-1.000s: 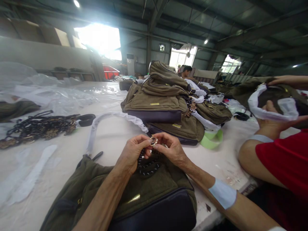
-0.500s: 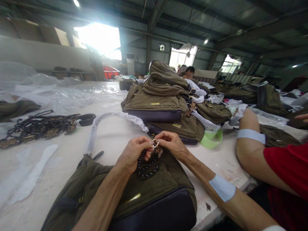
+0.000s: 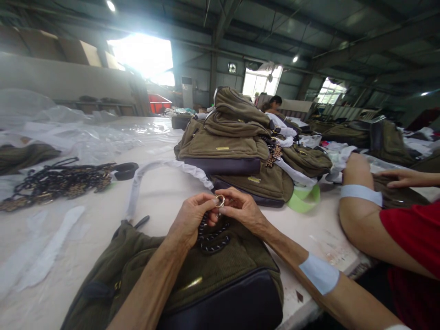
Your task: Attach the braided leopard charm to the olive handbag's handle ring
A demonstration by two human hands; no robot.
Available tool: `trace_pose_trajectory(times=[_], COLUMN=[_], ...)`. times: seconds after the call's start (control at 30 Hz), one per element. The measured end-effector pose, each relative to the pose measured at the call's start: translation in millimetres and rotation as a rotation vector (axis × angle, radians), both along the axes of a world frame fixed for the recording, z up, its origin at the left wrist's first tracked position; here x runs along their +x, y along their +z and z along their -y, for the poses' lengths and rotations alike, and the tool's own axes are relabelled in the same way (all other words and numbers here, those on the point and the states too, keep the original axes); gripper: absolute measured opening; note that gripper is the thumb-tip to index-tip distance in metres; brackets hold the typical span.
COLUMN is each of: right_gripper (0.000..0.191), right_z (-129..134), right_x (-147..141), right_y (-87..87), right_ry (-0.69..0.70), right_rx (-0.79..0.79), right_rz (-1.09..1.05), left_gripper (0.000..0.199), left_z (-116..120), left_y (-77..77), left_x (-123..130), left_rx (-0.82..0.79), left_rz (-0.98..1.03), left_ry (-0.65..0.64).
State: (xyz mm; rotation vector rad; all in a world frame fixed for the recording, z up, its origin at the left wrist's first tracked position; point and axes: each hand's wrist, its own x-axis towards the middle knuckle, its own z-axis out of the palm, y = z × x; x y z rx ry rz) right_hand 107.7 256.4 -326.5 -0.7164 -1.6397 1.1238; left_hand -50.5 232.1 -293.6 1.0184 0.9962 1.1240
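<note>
A gold ring (image 3: pixel 220 200) is pinched between the fingertips of my left hand (image 3: pixel 197 213) and my right hand (image 3: pixel 242 208). From it a black cord with white flecks (image 3: pixel 215 245) hangs in a loop onto an olive corduroy bag (image 3: pixel 237 261). The bag lies under my forearms, with a dark base panel and a small gold plate. Its strap (image 3: pixel 156 165), wrapped in white, arches over the table behind it. Whatever else hangs from the ring is hidden by my right fingers.
Olive bags (image 3: pixel 223 137) are piled behind my hands. A heap of black cords with leopard-print charms (image 3: pixel 65 183) lies left, near clear plastic (image 3: pixel 85 133). At right is a person's arm in a red sleeve (image 3: pixel 409 233).
The fingers of my right hand have shifted around the ring, and the leopard-print charm beside it no longer shows. At right, another person's hand has come farther in over a bag.
</note>
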Motion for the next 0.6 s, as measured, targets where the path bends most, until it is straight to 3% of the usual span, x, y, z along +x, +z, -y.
trace_pose_trajectory(times=[0.33,0.6], right_gripper=[0.036,0.031], right_z=[2.3,0.2], right_x=[-5.0,-2.6], right_y=[-3.4,-2.1], right_ry=[-0.021,-0.056], right_rx=[-0.034,0.102], right_rz=[-0.062,-0.084], left_gripper=[0.028,0.036], left_z=[1.9,2.6], left_y=[-1.3,1.1], left_x=[4.3,4.6], left_rx=[0.042,0.067], left_rz=[-0.034,-0.046], left_ry=[0.012,-0.041])
